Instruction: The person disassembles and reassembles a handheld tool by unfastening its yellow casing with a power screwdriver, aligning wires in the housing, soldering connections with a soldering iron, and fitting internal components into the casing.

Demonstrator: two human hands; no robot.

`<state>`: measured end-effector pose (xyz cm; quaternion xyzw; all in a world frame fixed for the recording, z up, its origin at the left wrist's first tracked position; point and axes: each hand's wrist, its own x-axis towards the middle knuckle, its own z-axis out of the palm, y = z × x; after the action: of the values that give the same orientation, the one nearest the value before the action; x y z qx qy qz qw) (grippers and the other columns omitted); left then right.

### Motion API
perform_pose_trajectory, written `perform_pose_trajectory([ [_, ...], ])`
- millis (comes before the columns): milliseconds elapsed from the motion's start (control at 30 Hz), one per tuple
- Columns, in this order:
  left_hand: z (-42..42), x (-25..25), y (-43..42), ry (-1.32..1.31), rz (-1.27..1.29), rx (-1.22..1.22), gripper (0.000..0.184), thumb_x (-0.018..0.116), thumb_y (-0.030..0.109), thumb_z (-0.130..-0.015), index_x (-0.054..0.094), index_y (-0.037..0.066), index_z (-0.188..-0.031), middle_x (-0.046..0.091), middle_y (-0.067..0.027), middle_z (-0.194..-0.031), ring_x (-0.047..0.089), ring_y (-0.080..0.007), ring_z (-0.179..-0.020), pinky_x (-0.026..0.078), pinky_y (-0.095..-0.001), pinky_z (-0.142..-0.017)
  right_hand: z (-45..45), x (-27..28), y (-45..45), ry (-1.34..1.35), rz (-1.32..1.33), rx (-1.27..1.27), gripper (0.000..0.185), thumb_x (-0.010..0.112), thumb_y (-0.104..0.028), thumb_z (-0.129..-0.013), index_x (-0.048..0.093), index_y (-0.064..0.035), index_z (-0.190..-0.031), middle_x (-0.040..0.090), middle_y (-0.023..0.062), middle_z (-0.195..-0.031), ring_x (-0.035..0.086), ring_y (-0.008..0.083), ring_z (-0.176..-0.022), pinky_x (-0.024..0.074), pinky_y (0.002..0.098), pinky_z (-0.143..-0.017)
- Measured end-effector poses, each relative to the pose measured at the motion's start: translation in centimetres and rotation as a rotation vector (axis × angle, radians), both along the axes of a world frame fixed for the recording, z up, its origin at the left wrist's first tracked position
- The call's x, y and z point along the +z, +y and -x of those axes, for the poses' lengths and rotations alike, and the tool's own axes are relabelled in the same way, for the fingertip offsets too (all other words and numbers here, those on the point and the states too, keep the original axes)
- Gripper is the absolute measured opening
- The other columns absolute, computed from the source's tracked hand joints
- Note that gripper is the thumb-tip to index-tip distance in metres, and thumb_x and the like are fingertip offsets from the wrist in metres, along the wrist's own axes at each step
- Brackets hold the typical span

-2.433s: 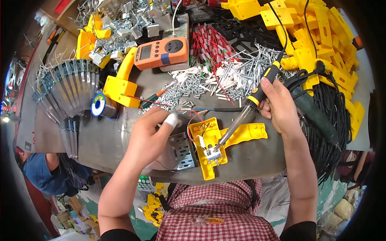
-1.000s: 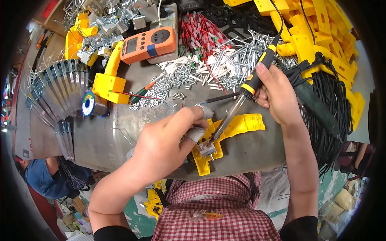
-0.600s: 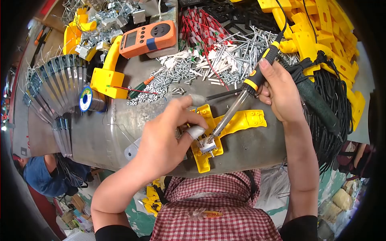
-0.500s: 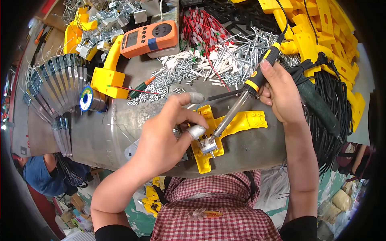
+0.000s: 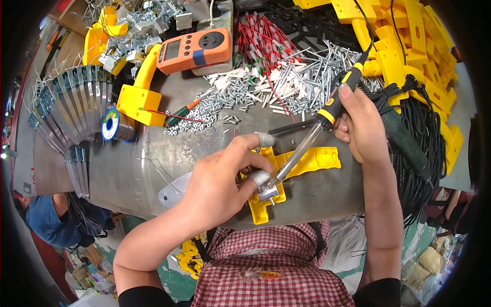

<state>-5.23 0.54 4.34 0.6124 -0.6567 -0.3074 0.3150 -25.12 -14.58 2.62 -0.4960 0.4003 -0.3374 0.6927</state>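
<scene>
A soldering iron (image 5: 330,110) with a yellow and black handle is held by my right hand (image 5: 364,125), thumb along the grip. It slants down to the left, its tip at a small metal-bodied switch (image 5: 268,193). That switch sits in the near end of a yellow plastic housing half (image 5: 322,157) on the bench. My left hand (image 5: 217,179) is bent over the housing, its thumb and index fingertip wrapped in silvery tape. Its thumb and a finger pinch together beside the switch; what is between them is hidden. A black cable (image 5: 292,127) runs right from the index fingertip.
Screws (image 5: 232,92), nuts and red wires lie behind my hands, near an orange multimeter (image 5: 197,48). A solder spool (image 5: 118,126) and yellow box-shaped handle (image 5: 138,105) stand left. Black cables (image 5: 414,148) and yellow housings (image 5: 422,46) heap up right. Another person's blue sleeve (image 5: 46,220) shows lower left.
My left hand has shifted slightly right and down. The iron and my right hand have moved a little right and down, the tip staying at the switch.
</scene>
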Motion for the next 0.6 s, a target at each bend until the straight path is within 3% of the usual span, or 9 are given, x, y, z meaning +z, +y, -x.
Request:
perform_pose_trajectory([
  [600,-0.6,-0.4,-0.3,-0.014,0.120,-0.061,0.057,0.071,-0.001,-0.073,0.042,0.007,-0.122,0.069,-0.0030,-0.088,0.067,-0.0221,-0.077,0.051,-0.0296,-0.068,0.7,1.2,0.6,0.015,0.023,-0.089,0.023,0.052,-0.026,-0.096,0.046,-0.0038,-0.090,0.051,0.0030,-0.068,0.038,0.0028,-0.051,0.0293,0.0171,-0.040],
])
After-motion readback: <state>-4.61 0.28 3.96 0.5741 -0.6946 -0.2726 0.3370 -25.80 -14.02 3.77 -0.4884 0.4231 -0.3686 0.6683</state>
